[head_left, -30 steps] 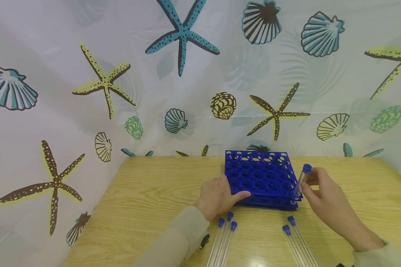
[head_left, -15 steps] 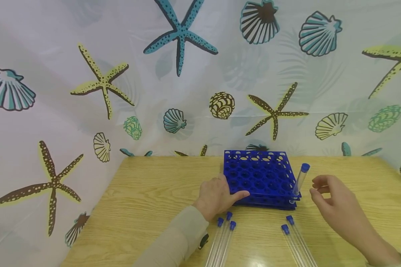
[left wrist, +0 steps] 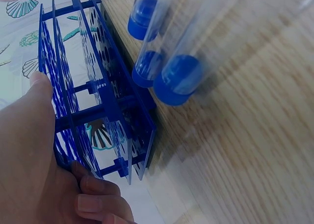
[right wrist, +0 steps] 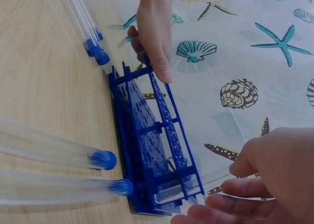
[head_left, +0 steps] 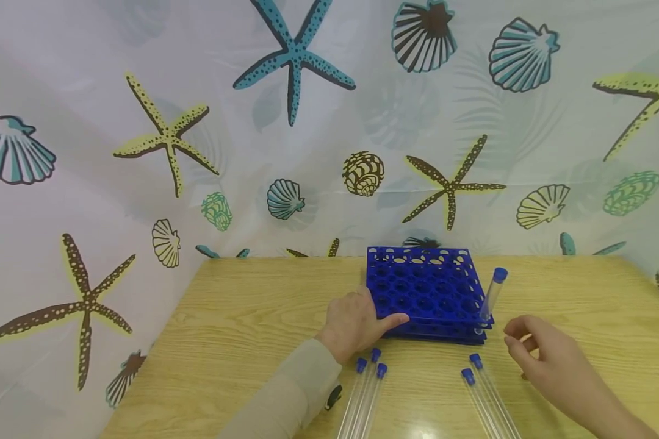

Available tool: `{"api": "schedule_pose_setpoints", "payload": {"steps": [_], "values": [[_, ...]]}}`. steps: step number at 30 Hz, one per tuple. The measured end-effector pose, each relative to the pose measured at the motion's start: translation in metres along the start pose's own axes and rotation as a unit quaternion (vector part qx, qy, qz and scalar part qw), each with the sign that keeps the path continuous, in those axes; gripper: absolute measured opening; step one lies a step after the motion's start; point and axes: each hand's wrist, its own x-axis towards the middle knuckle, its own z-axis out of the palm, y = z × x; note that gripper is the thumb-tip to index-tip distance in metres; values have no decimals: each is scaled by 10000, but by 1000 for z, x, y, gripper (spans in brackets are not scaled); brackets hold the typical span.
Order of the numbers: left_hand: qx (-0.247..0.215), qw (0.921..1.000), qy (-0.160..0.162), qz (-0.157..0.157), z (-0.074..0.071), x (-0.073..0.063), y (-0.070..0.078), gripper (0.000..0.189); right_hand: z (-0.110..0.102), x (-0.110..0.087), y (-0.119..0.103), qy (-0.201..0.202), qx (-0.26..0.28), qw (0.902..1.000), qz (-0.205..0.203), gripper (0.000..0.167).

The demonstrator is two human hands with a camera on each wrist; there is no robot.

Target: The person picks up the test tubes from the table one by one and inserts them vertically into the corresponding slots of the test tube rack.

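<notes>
A blue test tube rack stands on the wooden table. My left hand grips its front left corner, thumb along the top and fingers curled at the side, as the left wrist view of the rack also shows. One capped test tube leans slightly in the rack's front right corner hole. Its clear lower end shows between the rack's tiers in the right wrist view. My right hand hovers to the right of the rack, fingers loosely bent and holding nothing.
In front of the rack lie three blue-capped test tubes on the left and two more tubes on the right. Behind the table hangs a sheet printed with starfish and shells.
My right hand has let go of the test tube at the rack's corner and moved away, then down toward me. The tube stays in the rack; my left hand keeps its grip.
</notes>
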Motion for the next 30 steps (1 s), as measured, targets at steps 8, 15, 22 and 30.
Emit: {"api": "schedule_pose_setpoints", "payload": {"steps": [8,15,22,30], "values": [[-21,10000,-9,6,-1,0,0,82,20,-5,5,-647,165,9977,66,17],[-150,9999,-9,25,0,-1,-2,82,29,-8,9,-1168,198,9928,192,23],[-85,9999,-28,64,-1,-1,-2,82,36,-6,7,-1549,134,9862,573,28],[-130,9999,-97,55,-1,-1,-2,83,45,-5,14,-1587,1,9856,582,27]]}}
